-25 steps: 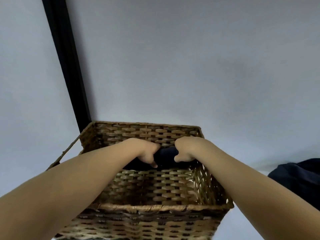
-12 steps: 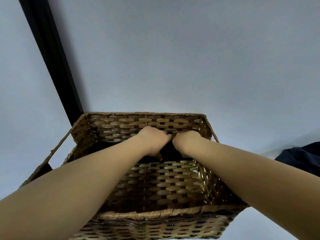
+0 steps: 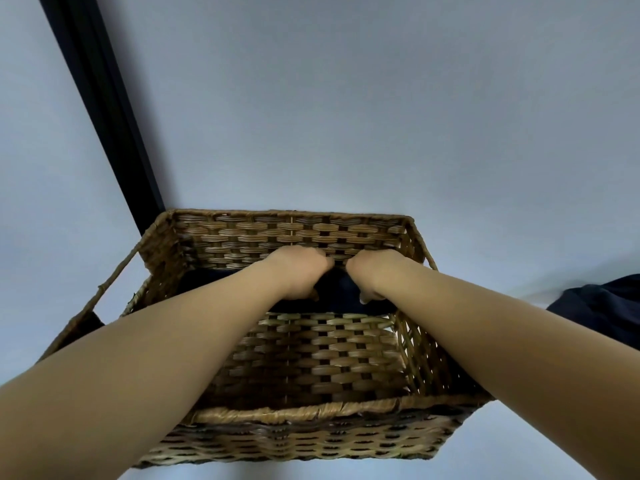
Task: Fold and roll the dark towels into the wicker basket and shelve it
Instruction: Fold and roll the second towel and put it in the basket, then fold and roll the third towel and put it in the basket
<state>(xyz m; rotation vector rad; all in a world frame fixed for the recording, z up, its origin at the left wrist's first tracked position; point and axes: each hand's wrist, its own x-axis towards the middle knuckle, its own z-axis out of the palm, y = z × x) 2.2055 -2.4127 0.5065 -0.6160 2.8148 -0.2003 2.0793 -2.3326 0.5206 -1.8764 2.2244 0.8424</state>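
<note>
Both hands have pushed deeper than a second ago: the left hand [image 3: 300, 271] and right hand [image 3: 372, 276] curl onto the rolled dark towel [image 3: 337, 295], seemingly gripping it, against the far wall of the wicker basket [image 3: 298, 412]. Another dark towel [image 3: 604, 306] lies right.

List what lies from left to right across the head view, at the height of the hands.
Black post → basket handle → left hand → rolled towel → right hand → basket right wall → loose dark towel.
</note>
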